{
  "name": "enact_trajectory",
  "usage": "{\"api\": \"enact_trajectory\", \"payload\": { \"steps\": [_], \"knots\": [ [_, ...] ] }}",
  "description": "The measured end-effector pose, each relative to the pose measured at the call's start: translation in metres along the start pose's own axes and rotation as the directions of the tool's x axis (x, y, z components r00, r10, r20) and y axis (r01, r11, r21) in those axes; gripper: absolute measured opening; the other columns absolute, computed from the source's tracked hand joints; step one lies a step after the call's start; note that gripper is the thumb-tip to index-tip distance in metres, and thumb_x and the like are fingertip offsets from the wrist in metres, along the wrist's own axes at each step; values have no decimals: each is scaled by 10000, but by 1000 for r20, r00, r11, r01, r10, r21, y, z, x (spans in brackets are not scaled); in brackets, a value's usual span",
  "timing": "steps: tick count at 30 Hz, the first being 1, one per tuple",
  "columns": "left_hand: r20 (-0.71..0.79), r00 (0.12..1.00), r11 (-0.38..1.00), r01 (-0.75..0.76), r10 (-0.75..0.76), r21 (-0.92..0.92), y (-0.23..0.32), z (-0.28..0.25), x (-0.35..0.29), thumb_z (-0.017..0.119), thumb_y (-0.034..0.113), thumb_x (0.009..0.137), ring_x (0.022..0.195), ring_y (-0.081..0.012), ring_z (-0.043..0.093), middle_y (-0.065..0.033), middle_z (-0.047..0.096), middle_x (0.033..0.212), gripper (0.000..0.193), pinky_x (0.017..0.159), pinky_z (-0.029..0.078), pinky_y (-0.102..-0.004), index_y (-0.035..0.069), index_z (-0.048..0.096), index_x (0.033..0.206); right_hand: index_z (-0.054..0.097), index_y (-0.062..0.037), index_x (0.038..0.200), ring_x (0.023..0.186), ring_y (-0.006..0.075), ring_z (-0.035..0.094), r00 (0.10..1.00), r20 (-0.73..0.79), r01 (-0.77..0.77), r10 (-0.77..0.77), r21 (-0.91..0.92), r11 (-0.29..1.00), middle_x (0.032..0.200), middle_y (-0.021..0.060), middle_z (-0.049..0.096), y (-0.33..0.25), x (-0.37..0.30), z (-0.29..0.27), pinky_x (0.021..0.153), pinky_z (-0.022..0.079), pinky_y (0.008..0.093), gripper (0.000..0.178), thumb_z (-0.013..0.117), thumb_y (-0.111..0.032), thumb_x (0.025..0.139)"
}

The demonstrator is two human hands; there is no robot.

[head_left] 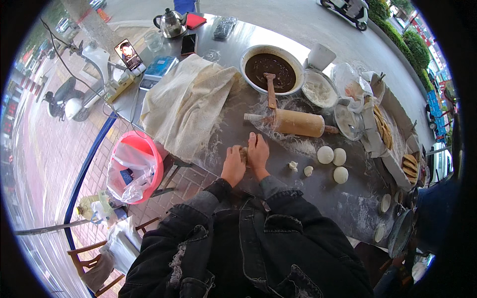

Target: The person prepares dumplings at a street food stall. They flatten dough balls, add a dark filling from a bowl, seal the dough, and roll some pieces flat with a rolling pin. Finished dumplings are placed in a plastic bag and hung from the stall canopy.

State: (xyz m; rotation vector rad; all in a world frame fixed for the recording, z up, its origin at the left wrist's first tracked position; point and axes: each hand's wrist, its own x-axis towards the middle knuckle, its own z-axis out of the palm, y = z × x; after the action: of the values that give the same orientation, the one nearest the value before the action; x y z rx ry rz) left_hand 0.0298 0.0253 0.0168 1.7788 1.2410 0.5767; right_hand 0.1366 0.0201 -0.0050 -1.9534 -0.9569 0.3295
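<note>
Clasping what looks like a mostly hidden dough lump (243,154) at 8 o'clock from the rolling pin (300,123), the left hand (234,166) and right hand (258,155) seem to be shaping it, probably calling for steady palm pressure next.

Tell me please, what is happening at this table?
A person has the left hand and right hand close together around a small lump, mostly hidden by the fingers. On the floury table, to the right, lie three dough balls and two smaller dough pieces. The rolling pin lies untouched beyond the hands, and behind it stands a bowl of dark paste.
</note>
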Motion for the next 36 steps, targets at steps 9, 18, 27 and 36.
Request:
{"api": "enact_trajectory", "payload": {
  "steps": [9, 18, 27, 36],
  "knots": [
    [-41, 973, 974, -226, 226, 3, 3, 10, -18, 515, 8, 868, 1044, -464, 492, -255, 483, 1134, 262, 862, 440, -470, 11, 475, 1126, 541, -45, 783, 787, 377, 550, 958, -67, 261, -280, -208, 943, 765, 134, 576, 16, -4, -18, 706, 420, 473, 302, 488, -278, 967],
    [147, 958, 969, -246, 247, -20, 10, 15, -16, 516, -27, 858, 1049, -458, 508, -253, 474, 1176, 393, 906, 444, -461, -15, 436, 1243, 564, -55, 745, 754, 362, 546, 985, 35, 169, -167, -328, 930, 730, 129, 583, 32, -1, -21, 713, 415, 432, 374, 514, -364, 948],
    [184, 956, 966, -197, 227, -166, 16, 20, -27, 510, -18, 860, 1152, -427, 459, -290, 415, 1282, 654, 1013, 381, -419, -82, 213, 1440, 590, -66, 821, 852, 337, 554, 986, 154, 112, -57, -378, 919, 822, 123, 610, 27, 11, -24, 801, 404, 458, 306, 492, -321, 960],
    [458, 781, 710, -601, 424, 366, -28, -19, -4, 530, 519, 893, 1416, -370, 231, -235, 246, 1522, 865, 1164, 185, -448, -60, 222, 1458, 566, -83, 852, 886, 325, 549, 897, 175, 441, -406, -425, 790, 887, 102, 598, 25, 23, -22, 812, 418, 442, 185, 554, -250, 931]
  ]
}}
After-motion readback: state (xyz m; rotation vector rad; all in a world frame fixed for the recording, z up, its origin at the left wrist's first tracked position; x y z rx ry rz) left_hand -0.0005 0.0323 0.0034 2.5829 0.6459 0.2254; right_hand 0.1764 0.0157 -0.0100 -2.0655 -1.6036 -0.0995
